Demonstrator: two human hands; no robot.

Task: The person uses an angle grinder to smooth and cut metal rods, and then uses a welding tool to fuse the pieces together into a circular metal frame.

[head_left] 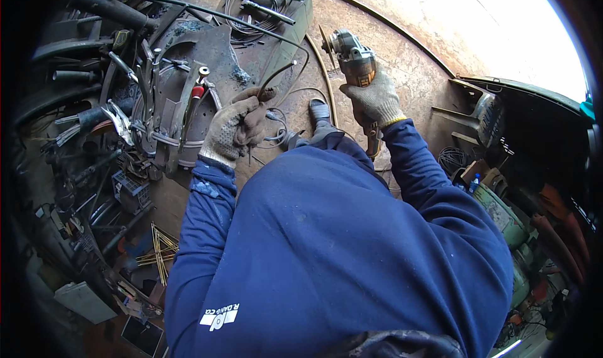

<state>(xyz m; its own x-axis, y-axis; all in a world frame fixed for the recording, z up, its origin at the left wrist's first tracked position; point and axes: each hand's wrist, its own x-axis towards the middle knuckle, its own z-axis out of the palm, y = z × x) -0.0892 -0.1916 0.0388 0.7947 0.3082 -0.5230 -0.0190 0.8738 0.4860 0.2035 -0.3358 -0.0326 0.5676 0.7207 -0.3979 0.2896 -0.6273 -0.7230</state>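
Angle grinder (359,68) sits in the right hand (378,99), whose gloved fingers are wrapped around its body; the thin disc (327,48) stands out beyond that hand, on the side facing the left. Whether the disc is spinning cannot be told. The left hand (231,127), gloved too, is curled closed around a bent dark rod (276,76), which pokes out past the fingers with its tip toward the grinder; how the fingertips meet on it is unclear.

Handled well, the grinder would want a firm wrist and its disc turned away from the left hand, the legs and any loose fabric. The rod, gripped far back from its tip, would probably stay steadier, and a clamp might serve better than fingers.

Beyond the left hand, a greenish desk (293,39) carries a wire coil (271,26) and a ratchet-like tool (269,10). To that hand's left crowd locking pliers (119,120) and a red-handled tool (197,93). A tan hose (329,85) runs along the floor between the two hands, close to a shoe (319,111), and could snag a foot. Right of the right hand stands a dark metal bracket (485,118), well apart.
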